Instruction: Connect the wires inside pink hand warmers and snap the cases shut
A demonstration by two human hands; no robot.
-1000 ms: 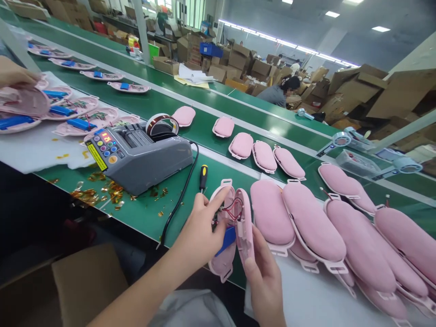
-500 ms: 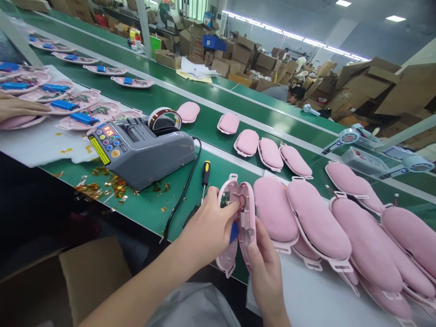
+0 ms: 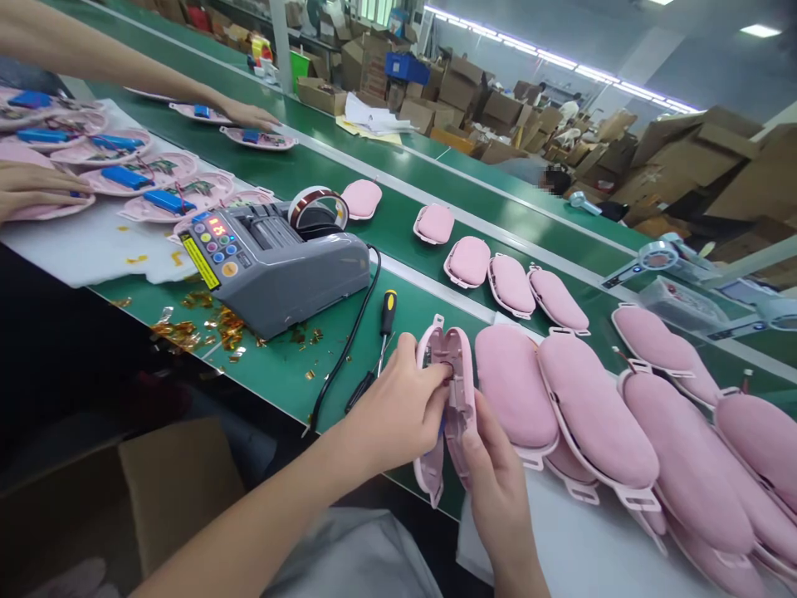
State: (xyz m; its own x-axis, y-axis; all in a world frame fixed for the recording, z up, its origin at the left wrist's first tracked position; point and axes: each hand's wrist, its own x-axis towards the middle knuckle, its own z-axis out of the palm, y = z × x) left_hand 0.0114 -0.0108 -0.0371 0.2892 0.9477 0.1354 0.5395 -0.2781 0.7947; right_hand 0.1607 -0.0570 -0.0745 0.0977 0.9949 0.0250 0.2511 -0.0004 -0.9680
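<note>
Green desk (image 3: 291, 364), lower centre: right hand (image 3: 498, 477) grips an open pink plastic shell (image 3: 462, 353), left hand (image 3: 393, 407) reaches inside, can't tell if pinching, so go gentle.

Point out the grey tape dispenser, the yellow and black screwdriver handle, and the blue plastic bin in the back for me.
Grey tape dispenser (image 3: 299, 286): head view, on its smooth side housing.
Yellow and black screwdriver handle (image 3: 388, 314): head view, mid-grip.
Blue plastic bin (image 3: 407, 67): head view, its front wall.
</note>
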